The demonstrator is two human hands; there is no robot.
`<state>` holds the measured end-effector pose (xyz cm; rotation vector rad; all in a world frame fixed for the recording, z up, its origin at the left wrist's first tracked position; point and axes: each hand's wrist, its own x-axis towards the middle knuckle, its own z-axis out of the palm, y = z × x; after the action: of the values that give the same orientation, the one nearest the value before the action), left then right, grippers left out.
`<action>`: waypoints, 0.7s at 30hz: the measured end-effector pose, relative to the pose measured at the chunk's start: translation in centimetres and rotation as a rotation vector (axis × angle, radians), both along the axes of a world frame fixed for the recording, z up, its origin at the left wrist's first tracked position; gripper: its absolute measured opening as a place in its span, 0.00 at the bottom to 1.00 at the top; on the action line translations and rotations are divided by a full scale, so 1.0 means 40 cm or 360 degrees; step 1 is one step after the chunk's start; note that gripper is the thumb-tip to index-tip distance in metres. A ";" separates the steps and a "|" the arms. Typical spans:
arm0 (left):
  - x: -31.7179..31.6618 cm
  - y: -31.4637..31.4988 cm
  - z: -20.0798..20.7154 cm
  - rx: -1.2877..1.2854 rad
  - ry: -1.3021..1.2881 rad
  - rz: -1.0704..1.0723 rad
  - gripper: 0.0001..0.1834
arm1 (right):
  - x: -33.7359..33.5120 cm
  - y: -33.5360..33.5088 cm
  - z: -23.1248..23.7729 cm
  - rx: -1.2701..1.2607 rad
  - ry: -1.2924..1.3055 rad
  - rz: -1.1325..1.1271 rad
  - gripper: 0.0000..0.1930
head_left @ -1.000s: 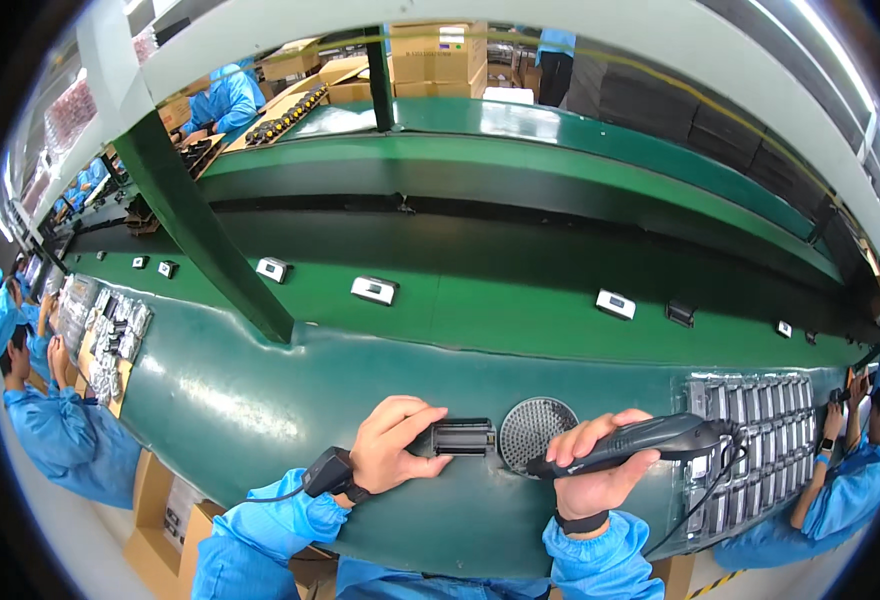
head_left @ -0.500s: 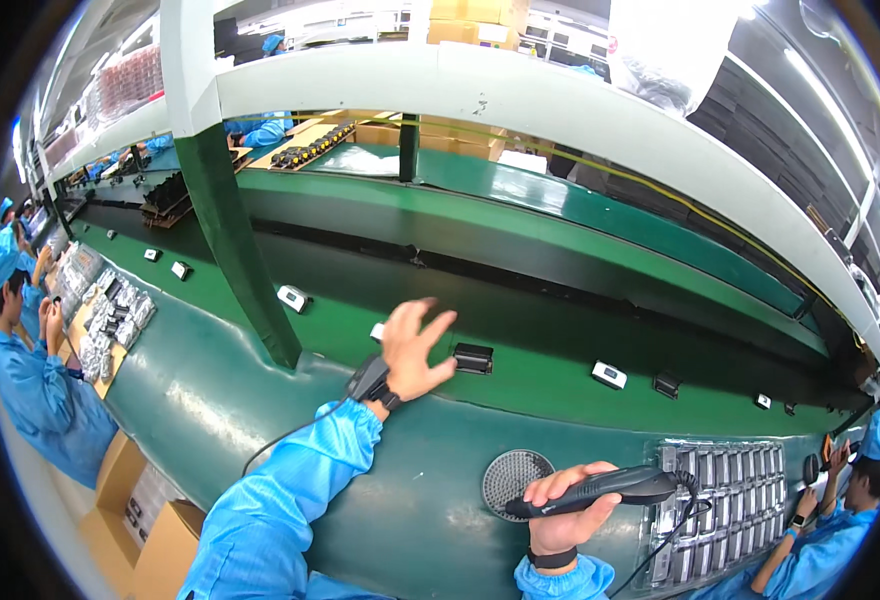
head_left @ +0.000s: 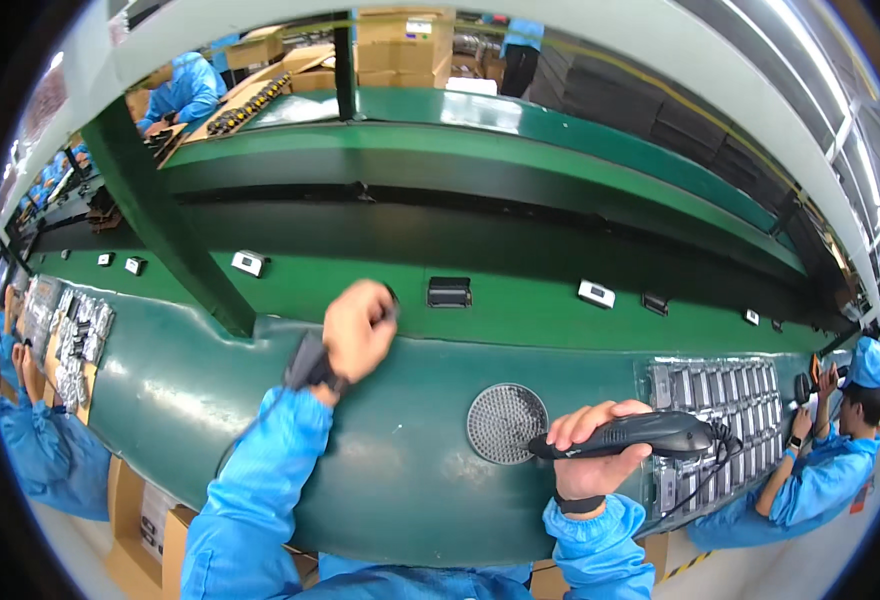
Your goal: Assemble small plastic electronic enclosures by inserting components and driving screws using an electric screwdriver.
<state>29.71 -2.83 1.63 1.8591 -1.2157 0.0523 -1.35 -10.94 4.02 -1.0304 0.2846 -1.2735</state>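
Note:
Fingers curled, my left hand [head_left: 358, 335] hangs over the near edge of the green belt [head_left: 530, 318]. A dark edge of a small item shows at its fingertips; the rest is hidden by the fingers. My right hand [head_left: 600, 450] grips a black electric screwdriver [head_left: 650, 434] with a coiled cord, its tip pointing left. Just left of that tip, on the green worktop [head_left: 410, 470], is a round grey dish [head_left: 506, 424] with a dimpled pattern. Beyond my left hand, a black rectangular part [head_left: 449, 292] lies on the belt.
White devices [head_left: 596, 293] and black parts [head_left: 655, 303] sit spaced along the belt. At right stands a clear tray [head_left: 715, 415] of grey-black parts, beside a co-worker [head_left: 840, 450]. A green post [head_left: 165, 215] rises at left. Another person [head_left: 50, 450] works at far left.
My left hand has drawn back toward me and its spread fingers have closed. The white device beside it no longer shows on the belt. The view has tilted down; the right hand keeps the screwdriver.

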 end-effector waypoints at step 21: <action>-0.291 0.314 0.035 0.0455 -0.0418 -0.0908 0.21 | 0.009 0.053 -0.019 -0.0218 0.0199 0.0021 0.36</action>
<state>18.07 9.71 3.01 1.7048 -1.9854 -0.2077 -1.00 -8.84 3.26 -1.2298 0.2884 -1.2317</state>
